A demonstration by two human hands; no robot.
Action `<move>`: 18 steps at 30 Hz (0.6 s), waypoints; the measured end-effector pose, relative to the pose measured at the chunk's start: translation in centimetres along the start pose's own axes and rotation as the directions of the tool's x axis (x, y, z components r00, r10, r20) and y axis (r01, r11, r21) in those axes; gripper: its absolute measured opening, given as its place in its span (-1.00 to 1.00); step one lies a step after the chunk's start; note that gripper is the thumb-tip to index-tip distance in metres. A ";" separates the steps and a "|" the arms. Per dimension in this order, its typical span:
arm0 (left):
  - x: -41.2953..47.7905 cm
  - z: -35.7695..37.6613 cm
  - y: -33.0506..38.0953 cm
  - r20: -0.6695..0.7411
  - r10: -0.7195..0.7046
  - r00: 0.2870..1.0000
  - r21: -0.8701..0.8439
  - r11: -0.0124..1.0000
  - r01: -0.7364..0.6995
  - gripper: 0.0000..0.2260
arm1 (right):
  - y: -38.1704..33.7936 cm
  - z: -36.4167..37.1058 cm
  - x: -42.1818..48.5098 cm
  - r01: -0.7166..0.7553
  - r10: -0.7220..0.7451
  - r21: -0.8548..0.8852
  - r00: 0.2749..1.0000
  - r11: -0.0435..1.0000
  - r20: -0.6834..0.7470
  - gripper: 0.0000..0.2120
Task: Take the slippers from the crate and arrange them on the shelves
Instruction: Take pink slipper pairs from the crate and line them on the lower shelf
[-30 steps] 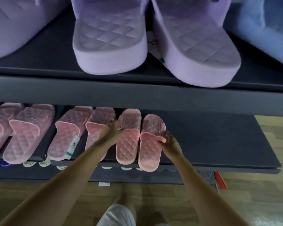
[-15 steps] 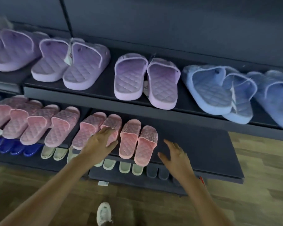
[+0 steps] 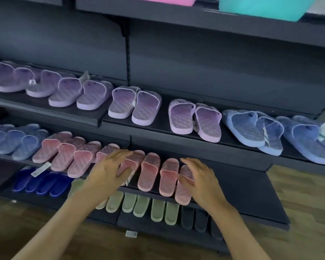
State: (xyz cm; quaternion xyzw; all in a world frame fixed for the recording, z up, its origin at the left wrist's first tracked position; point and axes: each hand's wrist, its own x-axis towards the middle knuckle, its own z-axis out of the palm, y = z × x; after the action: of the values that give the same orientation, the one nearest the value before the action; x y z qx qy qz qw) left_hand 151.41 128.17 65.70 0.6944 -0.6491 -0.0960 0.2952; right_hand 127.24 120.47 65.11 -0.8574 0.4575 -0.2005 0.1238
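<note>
A row of pink slippers point(image 3: 150, 171) lies on the middle shelf point(image 3: 251, 194) at centre frame, where a person's left hand point(image 3: 111, 171) and right hand point(image 3: 199, 182) hover with fingers spread and loose, grasping nothing; the placing step looks done. The next move likely calls for fetching more from the crate, which is out of view. Purple slippers point(image 3: 135, 106) and blue slippers point(image 3: 251, 128) fill the shelf above, green slippers point(image 3: 158, 209) the one below; bare shelf at lower right leaves room.

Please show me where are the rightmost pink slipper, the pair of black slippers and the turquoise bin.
rightmost pink slipper point(image 3: 183, 194): head view, on its quilted footbed.
black slippers point(image 3: 194, 218): head view, between the pair's heels.
turquoise bin point(image 3: 266, 6): head view, on its front wall.
</note>
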 end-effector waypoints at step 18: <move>-15.3 -15.0 -5.6 -0.335 -0.280 0.900 0.263 0.889 0.374 -0.62 | -19.1 3.6 1.4 0.402 -0.409 0.080 0.907 0.912 0.101 -0.34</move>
State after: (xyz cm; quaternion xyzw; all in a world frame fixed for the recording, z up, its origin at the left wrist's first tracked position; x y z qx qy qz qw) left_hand 161.77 147.04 70.95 0.8397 -0.4782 0.0642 0.2490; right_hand 143.63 129.88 69.77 -0.9400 0.2556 -0.1846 0.1301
